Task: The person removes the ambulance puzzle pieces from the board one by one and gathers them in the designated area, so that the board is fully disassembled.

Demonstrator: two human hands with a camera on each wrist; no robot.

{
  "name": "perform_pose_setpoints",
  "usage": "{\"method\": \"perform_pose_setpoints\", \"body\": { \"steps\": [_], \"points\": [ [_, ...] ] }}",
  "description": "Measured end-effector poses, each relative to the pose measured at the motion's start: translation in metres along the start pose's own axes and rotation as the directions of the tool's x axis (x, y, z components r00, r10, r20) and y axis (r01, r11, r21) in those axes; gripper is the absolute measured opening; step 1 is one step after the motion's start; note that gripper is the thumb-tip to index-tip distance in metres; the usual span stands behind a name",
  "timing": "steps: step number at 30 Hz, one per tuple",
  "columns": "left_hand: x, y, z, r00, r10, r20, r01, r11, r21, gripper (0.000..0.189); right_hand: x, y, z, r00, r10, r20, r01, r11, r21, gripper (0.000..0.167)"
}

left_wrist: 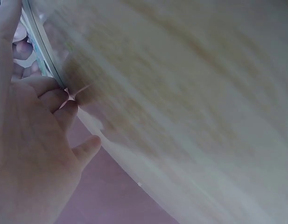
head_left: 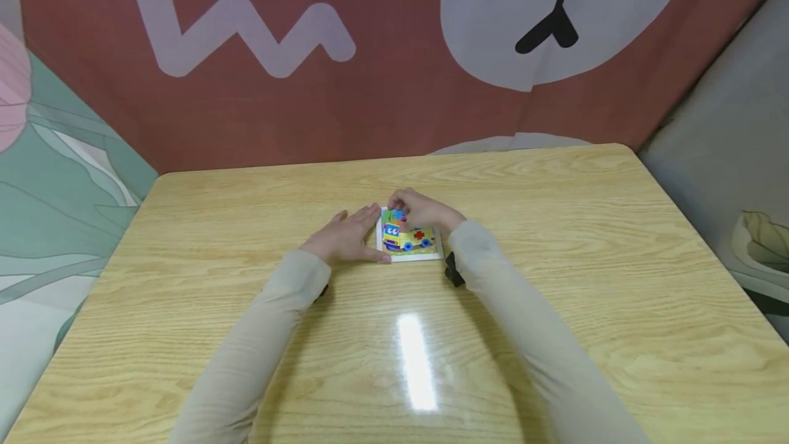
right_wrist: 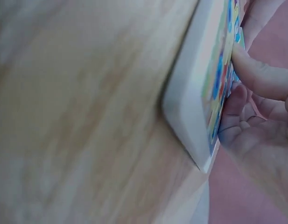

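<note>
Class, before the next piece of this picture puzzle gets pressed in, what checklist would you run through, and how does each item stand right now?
1. Puzzle board lies flat on the table: ok.
2. Left hand steadies the board, straight fingers against its left edge: ok.
3. Right hand has a hold on the blue piece at the board's far edge: ok, its fingers curl over it.
4. Piece is turned the right way for its slot: cannot tell, fingers cover it.
5. Piece sits flush with the others: cannot tell.
6. Stray pieces on the table near the board: ok, none seen in the head view.
</note>
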State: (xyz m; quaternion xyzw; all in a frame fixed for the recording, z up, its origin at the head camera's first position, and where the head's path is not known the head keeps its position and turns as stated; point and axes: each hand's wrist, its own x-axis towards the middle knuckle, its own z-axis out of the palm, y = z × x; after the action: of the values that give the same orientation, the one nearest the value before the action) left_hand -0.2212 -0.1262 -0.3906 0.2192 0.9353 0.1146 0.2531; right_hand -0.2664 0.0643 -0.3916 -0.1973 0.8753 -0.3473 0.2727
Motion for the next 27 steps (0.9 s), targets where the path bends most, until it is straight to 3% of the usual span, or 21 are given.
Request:
{"method": "perform_pose_setpoints", "body": {
  "steps": [12, 19, 27],
  "points": [
    [0.002, -0.001, 0.001, 1.000, 0.000, -0.006, 0.000, 1.000, 0.006, 0.107, -0.002, 0.004, -0.002, 1.000, -0.016, -0.009, 0.017, 0.993, 0.114, 0.045],
    [0.002, -0.001, 0.003, 1.000, -0.003, -0.012, 0.003, 1.000, 0.004, 0.108, -0.004, 0.009, -0.004, 0.999, -0.034, -0.009, 0.035, 0.972, 0.232, 0.032],
    [0.000, 0.001, 0.002, 1.000, -0.007, -0.014, 0.007, 1.000, 0.005, 0.107, 0.000, 0.013, -0.004, 0.998, -0.018, -0.052, 0.031, 0.966, 0.255, 0.024]
  ]
}}
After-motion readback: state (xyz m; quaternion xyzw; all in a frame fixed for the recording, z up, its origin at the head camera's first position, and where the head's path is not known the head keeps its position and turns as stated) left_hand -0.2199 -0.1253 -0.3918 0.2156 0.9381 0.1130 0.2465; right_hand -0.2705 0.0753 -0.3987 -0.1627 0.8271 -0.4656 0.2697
